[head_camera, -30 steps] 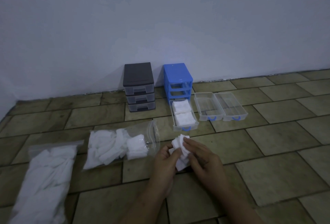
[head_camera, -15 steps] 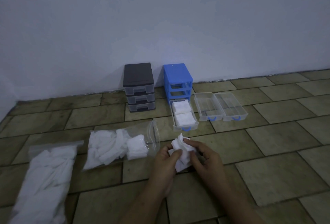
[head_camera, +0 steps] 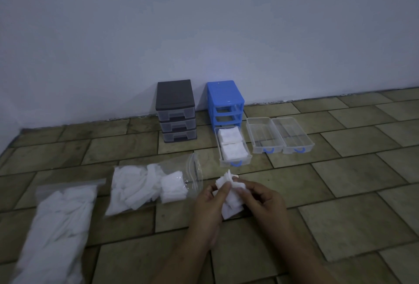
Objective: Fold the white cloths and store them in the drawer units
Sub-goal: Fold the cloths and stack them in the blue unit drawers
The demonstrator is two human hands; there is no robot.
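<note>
White cloth [head_camera: 231,201], soft and crumpled, low centre of frame, pinched between left hand [head_camera: 209,206] and right hand [head_camera: 263,202], fingers of both curled round it, just above the floor. Beneath: tiled floor [head_camera: 351,227] of dull olive rectangular slabs with dark joints; behind: plain pale wall [head_camera: 204,23], dim bluish light. Left of the hands, two clear plastic bags: open bag [head_camera: 154,185] of loose cloths, fuller bag [head_camera: 56,227] at lower left. Upper centre, three clear drawers with blue handles: filled drawer [head_camera: 233,147] holding two folded stacks, two bare drawers [head_camera: 264,135] [head_camera: 292,135] beside it. Against the wall, two units: grey unit [head_camera: 175,111], three drawers shut; blue frame [head_camera: 226,102], slots open.
</note>
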